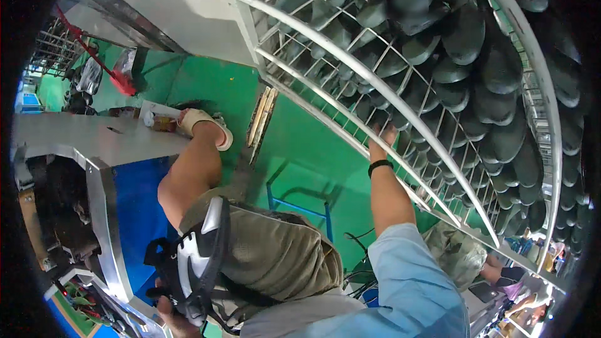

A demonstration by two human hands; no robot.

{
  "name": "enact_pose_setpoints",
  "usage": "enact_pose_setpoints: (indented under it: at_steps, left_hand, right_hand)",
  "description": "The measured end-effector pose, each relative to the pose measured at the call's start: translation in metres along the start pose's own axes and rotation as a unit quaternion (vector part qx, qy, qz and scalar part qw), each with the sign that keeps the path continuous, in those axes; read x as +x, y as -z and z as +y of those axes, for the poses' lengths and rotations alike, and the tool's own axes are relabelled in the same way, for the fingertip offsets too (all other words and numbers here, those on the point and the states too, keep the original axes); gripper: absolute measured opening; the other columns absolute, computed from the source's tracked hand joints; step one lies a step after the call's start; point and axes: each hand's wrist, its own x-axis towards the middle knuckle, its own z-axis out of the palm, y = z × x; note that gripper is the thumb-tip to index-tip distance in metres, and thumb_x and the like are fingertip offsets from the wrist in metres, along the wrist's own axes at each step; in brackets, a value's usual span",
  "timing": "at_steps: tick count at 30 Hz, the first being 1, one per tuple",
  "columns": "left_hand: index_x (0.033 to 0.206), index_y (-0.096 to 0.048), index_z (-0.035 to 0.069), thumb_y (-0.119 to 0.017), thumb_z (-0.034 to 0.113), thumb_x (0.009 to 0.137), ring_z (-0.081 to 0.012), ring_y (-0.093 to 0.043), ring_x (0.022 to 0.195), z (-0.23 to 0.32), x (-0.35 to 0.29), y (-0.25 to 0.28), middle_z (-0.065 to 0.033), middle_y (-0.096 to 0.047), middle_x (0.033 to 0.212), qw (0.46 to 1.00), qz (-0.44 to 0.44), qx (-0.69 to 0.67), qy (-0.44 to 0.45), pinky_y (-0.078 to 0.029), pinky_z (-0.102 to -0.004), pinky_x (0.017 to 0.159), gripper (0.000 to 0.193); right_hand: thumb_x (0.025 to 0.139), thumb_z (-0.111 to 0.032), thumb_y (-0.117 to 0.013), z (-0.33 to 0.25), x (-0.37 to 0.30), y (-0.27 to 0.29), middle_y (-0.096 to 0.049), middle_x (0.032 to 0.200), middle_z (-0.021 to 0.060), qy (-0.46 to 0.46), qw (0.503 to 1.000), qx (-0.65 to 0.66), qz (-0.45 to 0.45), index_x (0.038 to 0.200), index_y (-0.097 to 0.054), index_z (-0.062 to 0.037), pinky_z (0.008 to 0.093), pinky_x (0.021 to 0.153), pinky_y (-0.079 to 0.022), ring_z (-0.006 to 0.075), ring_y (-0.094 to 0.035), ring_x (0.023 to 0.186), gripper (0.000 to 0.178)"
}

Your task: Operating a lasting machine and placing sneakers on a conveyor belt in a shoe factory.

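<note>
My right hand (385, 134) is stretched out to the side rails of a white wire rack (350, 47), with a black band on its wrist. Its fingers show only in part among the wires and dark pieces, so their grip cannot be made out. Many black, rounded, shoe-shaped pieces (463, 34) fill the rack in overlapping rows. Low on the left, my left hand (174, 318) is closed at the edge of a black-and-silver strapped item (199, 256). That item lies over my thigh and hides part of the hand.
A grey-topped bench (75, 134) with a blue side panel stands left. Blue tubing (299, 209) and a dark metal strip (255, 128) are on the green floor (300, 144). A clear plastic bag (451, 247) sits below the rack. Another person (523, 307) is at the lower right.
</note>
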Motion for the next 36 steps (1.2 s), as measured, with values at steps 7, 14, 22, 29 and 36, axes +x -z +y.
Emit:
enact_pose_setpoints:
  at_steps: [7, 14, 22, 29, 36]
  left_hand:
    - [0.128, -0.05, 0.002, -0.091, 0.024, 0.065, -0.014, -0.057, 0.091, -0.01, -0.01, 0.011, -0.006, -0.057, 0.105, 0.98, -0.101, 0.151, 0.084, -0.045, -0.0223, 0.06, 0.078]
    - [0.085, -0.066, 0.0, -0.093, 0.012, 0.057, -0.028, -0.063, 0.089, 0.049, -0.033, -0.011, -0.0167, -0.065, 0.102, 0.934, -0.158, 0.309, -0.086, -0.05, -0.0412, 0.083, 0.041]
    - [0.073, -0.067, -0.004, -0.087, 0.006, 0.055, -0.0309, -0.067, 0.1, 0.063, -0.211, 0.194, -0.023, -0.071, 0.106, 0.954, 0.121, 0.165, -0.221, -0.049, -0.0414, 0.09, 0.028]
    - [0.092, -0.07, 0.003, -0.078, 0.03, 0.08, -0.0366, -0.061, 0.109, 0.076, -0.238, 0.317, -0.0199, -0.065, 0.122, 0.709, 0.458, 0.515, -0.148, -0.044, -0.0426, 0.098, 0.031]
    - [0.102, -0.072, 0.008, -0.063, 0.052, 0.087, -0.0348, -0.068, 0.09, 0.073, -0.21, 0.376, -0.0185, -0.071, 0.092, 0.731, 0.484, 0.479, 0.048, -0.053, -0.0475, 0.076, 0.048]
  right_hand:
    - [0.089, -0.043, -0.065, -0.002, 0.011, 0.011, -0.068, 0.099, 0.028, -0.09, 0.993, 0.022, -0.075, 0.115, -0.065, -0.0003, 0.0539, 0.082, -0.052, 0.0462, -0.066, 0.093, 0.05]
    - [0.1, -0.037, -0.049, 0.02, -0.022, -0.019, -0.059, 0.111, 0.0179, -0.084, 0.973, 0.161, -0.145, 0.118, -0.057, -0.0048, 0.0378, 0.082, -0.048, 0.03, -0.06, 0.1, 0.038]
    - [0.098, -0.03, -0.058, -0.155, -0.116, 0.094, -0.063, 0.096, 0.0045, -0.052, 0.766, 0.347, -0.539, 0.128, -0.057, -0.0014, 0.0241, 0.06, -0.043, 0.0137, -0.061, 0.08, 0.042]
    - [0.103, -0.029, -0.052, -0.35, -0.264, 0.261, -0.065, 0.124, 0.0232, 0.23, 0.773, 0.261, -0.53, 0.135, -0.058, 0.003, 0.0432, 0.09, -0.052, 0.0344, -0.063, 0.108, 0.046]
    - [0.103, -0.032, -0.053, -0.402, -0.296, 0.274, -0.07, 0.109, 0.023, 0.454, 0.684, 0.276, -0.5, 0.126, -0.062, 0.0054, 0.0404, 0.076, -0.055, 0.0324, -0.067, 0.09, 0.045]
